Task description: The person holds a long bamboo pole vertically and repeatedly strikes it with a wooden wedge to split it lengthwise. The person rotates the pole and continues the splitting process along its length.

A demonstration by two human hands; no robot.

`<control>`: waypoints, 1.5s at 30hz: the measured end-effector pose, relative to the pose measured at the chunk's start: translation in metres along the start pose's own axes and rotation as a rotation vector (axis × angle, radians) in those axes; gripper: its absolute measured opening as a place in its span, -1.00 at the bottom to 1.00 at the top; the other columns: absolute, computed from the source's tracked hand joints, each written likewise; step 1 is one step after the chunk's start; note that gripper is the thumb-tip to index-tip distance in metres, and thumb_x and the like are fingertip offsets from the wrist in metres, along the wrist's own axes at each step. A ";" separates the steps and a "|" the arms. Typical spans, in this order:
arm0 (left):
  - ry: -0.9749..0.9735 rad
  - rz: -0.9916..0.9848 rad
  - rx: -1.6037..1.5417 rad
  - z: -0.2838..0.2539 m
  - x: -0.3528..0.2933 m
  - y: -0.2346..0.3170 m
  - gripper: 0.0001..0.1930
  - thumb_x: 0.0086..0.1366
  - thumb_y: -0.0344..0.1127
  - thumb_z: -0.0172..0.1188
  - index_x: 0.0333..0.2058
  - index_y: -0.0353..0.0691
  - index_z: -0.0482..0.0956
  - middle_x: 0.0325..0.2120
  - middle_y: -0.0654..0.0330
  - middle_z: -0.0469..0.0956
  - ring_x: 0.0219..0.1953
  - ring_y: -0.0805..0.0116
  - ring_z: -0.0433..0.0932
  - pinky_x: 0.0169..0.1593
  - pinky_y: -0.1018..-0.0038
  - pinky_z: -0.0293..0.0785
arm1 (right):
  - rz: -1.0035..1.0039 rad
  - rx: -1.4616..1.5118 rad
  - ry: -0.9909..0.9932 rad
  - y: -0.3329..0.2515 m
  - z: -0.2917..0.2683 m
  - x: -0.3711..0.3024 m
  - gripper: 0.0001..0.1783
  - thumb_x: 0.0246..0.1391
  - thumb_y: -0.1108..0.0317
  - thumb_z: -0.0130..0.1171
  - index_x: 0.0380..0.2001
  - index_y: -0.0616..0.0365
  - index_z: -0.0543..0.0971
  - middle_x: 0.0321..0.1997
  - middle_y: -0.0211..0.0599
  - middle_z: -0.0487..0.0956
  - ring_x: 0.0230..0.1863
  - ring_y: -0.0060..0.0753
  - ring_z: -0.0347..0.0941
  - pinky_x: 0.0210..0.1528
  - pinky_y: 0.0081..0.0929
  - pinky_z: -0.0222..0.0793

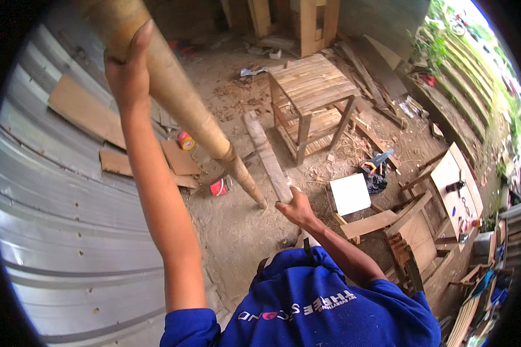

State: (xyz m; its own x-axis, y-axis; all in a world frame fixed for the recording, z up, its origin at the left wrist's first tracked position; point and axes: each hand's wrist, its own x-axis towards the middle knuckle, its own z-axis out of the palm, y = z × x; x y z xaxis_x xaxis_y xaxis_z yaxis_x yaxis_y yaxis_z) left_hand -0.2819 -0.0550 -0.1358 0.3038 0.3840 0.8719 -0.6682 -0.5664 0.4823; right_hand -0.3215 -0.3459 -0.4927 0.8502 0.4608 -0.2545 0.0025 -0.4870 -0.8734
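Observation:
My left hand (129, 69) is raised at the upper left and wraps round a thick bamboo pole (182, 101). The pole slants down to the right, and its thin lower end meets the floor near the middle of the view. Lower down, my right hand (298, 207) grips the near end of a weathered wooden board (266, 155). The board points away from me toward the upper left, beside the pole and apart from it. Beyond the board stands a small slatted wooden table (314, 84) with a lower shelf.
Corrugated metal sheeting (69, 214) runs along the left, with brown boards (87, 110) against it. A red container (219, 186) sits near the pole's foot. At right are a white panel (350, 194), a handsaw (377, 162) and a pale workbench (458, 191). Shavings and offcuts litter the floor.

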 end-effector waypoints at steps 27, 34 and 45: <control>0.137 -0.178 0.033 0.009 -0.081 -0.004 -0.41 0.17 -0.04 0.40 -0.02 -0.35 0.39 -0.22 0.14 0.51 -0.19 0.43 0.49 -0.08 0.44 0.45 | -0.393 0.230 0.218 -0.032 0.016 0.030 -0.43 -0.20 0.25 0.36 -0.08 0.29 0.52 -0.26 -0.05 0.61 -0.18 -0.18 0.55 -0.06 -0.27 0.42; 0.091 -0.190 -0.012 0.004 -0.086 0.007 -0.48 0.20 -0.09 0.39 -0.05 -0.33 0.42 -0.24 0.19 0.52 -0.22 0.46 0.48 -0.10 0.47 0.45 | 0.010 0.099 -0.057 0.083 0.029 0.011 -0.34 -0.11 0.17 0.33 0.02 0.41 0.49 -0.23 0.06 0.65 -0.21 -0.12 0.61 -0.10 -0.26 0.48; 0.192 -0.145 0.334 -0.053 -0.065 -0.029 -0.36 0.13 -0.12 0.43 -0.03 -0.51 0.35 -0.10 0.03 0.47 -0.07 0.32 0.46 0.08 0.43 0.36 | -0.046 0.510 0.201 0.033 0.022 0.009 -0.67 0.01 0.36 0.22 -0.16 0.31 0.53 -0.36 -0.26 0.61 -0.41 -0.42 0.53 -0.33 -0.43 0.45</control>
State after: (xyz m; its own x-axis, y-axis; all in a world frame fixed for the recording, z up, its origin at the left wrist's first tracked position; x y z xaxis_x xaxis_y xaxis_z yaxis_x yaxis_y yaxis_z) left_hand -0.3184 -0.0246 -0.2106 0.2248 0.5886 0.7766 -0.3606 -0.6901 0.6275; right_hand -0.3249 -0.3415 -0.5331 0.9391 0.2982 -0.1707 -0.1709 -0.0256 -0.9850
